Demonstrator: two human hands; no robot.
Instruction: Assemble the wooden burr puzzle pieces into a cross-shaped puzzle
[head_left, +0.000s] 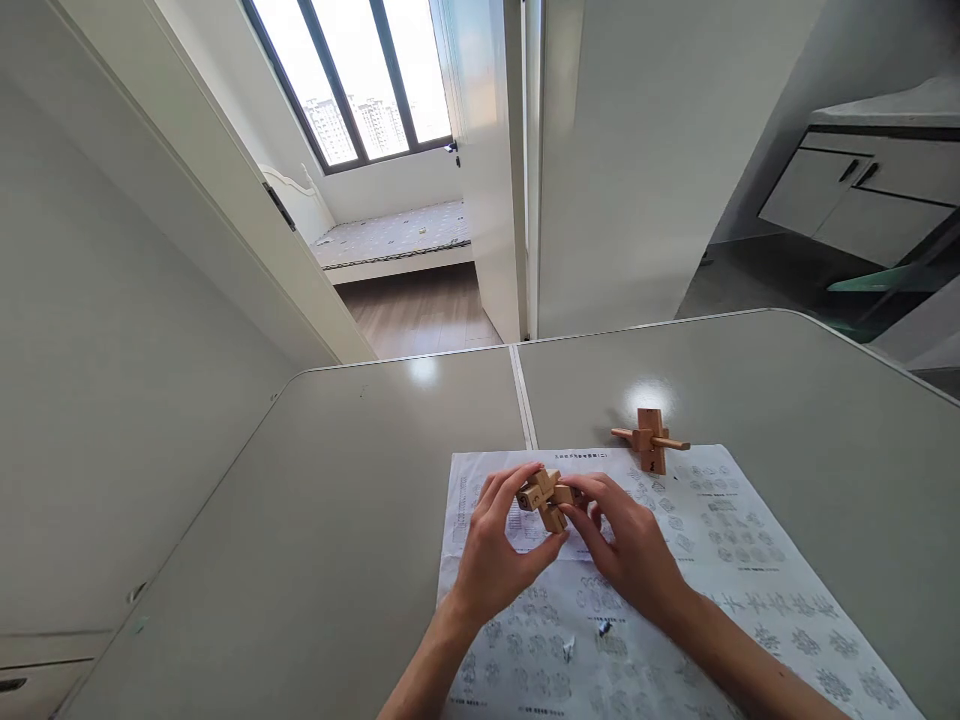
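Both hands hold a small wooden interlocking puzzle [551, 492] just above a printed sheet [525, 640]. My left hand [504, 540] grips it from the left, fingers over its top and thumb beneath its lower end. From the right, my right hand [622, 530] pinches a block on that side between thumb and fingers. The puzzle is made of crossed, light-brown notched blocks, some with dark marks on their ends. Part of its right side is hidden by my right fingers. Rows of assembly drawings cover the sheet.
A second wooden puzzle [651, 440], cross-shaped with a thin rod, stands at the sheet's top edge. Two small scraps, one dark [604, 628] and one pale [568, 650], lie on the sheet. The grey table [337, 520] has a white seam; beyond it is a doorway.
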